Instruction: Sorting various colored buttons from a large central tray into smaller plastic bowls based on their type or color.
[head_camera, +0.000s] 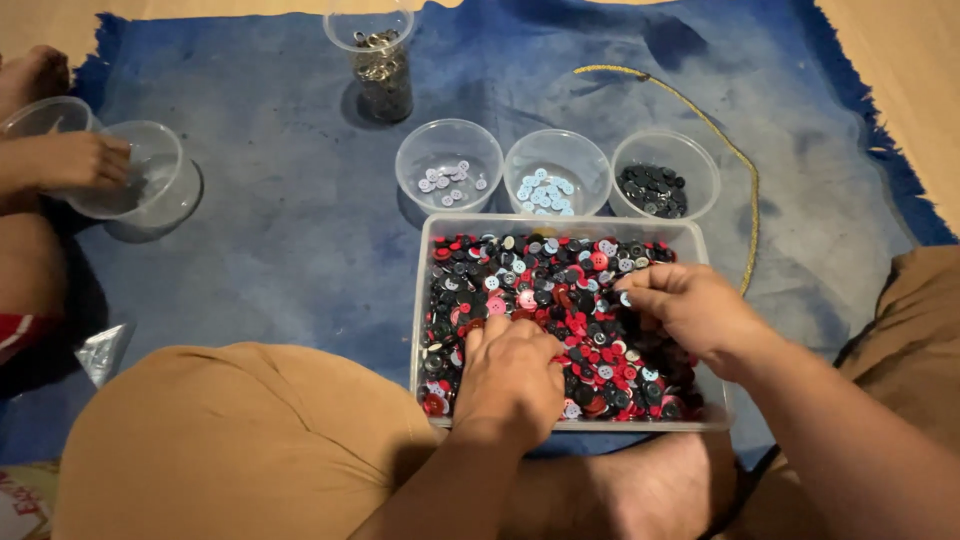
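Spread across a pale floor, a blue fringed cloth (300, 220) carries everything we work with. From the head camera we see a clear rectangular plastic tub (700, 240) set between our knees, filled with a mixed heap of red, black, white and pink buttons (560, 290).

Our left hand (512, 375) lies palm down on the near left part of the heap, its fingers curled into the buttons, so that the buttons sit under and around the fingertips; we cannot tell whether it grips any. Our right hand (690, 305) hovers over the right half of the tub, its fingertips pinched together around a small pale button (626, 298) at the surface of the heap.

Just beyond the tub's far wall stand three round clear bowls in a row: the left bowl (449, 160) with a few white buttons, the middle bowl (557, 168) with pale blue ones, the right bowl (665, 172) with black ones. Farther back stands a tall clear cup (372, 62) of dark metallic pieces. A yellow cord (735, 160) curves along the cloth on the right.

At the left edge another person's hand (80, 160) rests in a clear round container (165, 185).
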